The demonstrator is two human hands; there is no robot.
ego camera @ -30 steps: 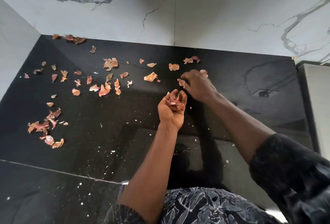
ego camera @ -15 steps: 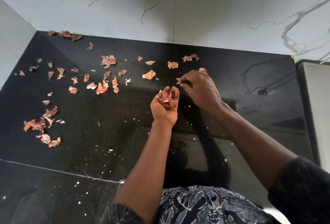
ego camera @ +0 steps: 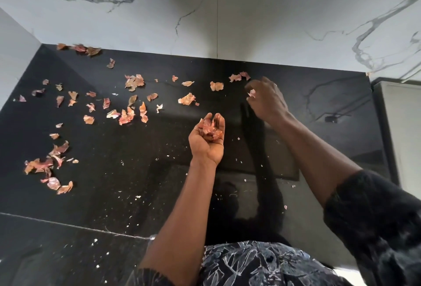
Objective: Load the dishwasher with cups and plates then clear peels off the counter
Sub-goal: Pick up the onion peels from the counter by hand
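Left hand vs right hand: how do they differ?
The left hand is palm up, cupped round a heap of peels; the right hand is palm down, pinching one peel. The left hand sits nearer the body; the right hand reaches further back. Both hold peels.

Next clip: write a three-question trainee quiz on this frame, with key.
1. True or false: the left hand cups a heap of reddish papery peels, palm up.
2. What does the right hand pinch? A) a white cup B) one pale pink peel C) a sponge
3. Fill in: most loose peels lie on the glossy black stone counter to the person's ____.
Key: 1 true; 2 B; 3 left.
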